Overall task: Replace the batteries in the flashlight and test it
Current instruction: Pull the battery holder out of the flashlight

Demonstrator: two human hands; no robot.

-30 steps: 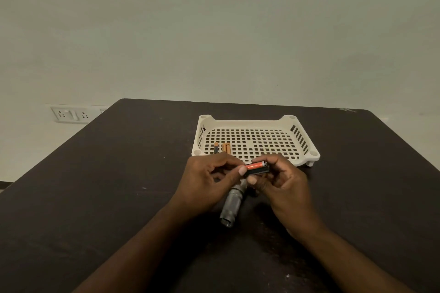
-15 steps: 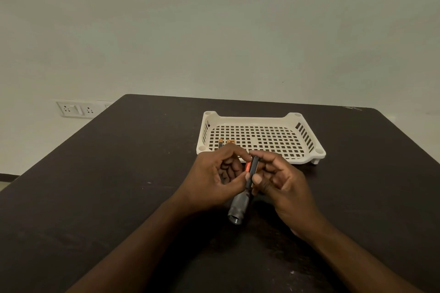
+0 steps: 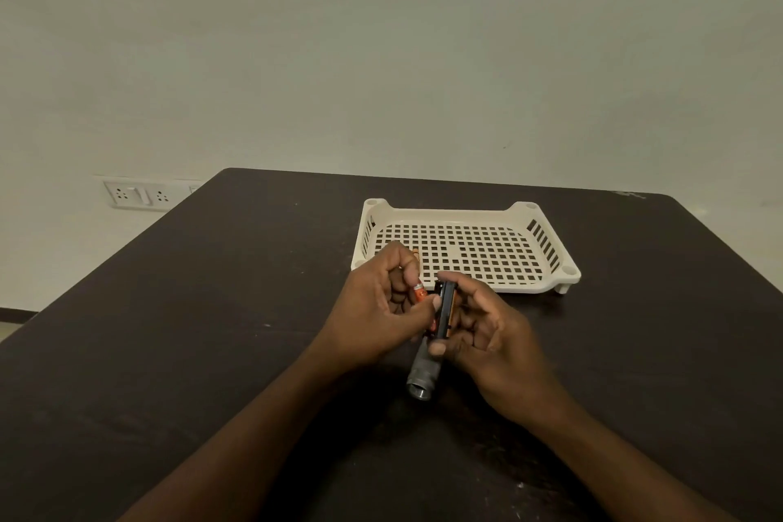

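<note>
Nearest, grey metal flashlight body [image 3: 423, 375] lies on dark table [image 3: 169, 352], open end toward camera. Just beyond it, right hand [image 3: 483, 331] pinches black battery holder [image 3: 445, 311] end to end between thumb and fingertips. Left hand [image 3: 381, 309], beside the flashlight, pinches an orange battery [image 3: 419, 292] against the holder. Judgement: match polarity, seat it squarely, keep holder steady. Beyond the flashlight, cream perforated plastic tray [image 3: 546, 288]; an orange item shows behind the left hand's knuckles.

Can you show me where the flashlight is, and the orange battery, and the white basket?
flashlight [image 3: 423, 373]: head view, on the grey barrel lying on the table below the hands.
orange battery [image 3: 419, 292]: head view, on its orange end between the left hand's fingers.
white basket [image 3: 546, 288]: head view, on its near rim.
</note>
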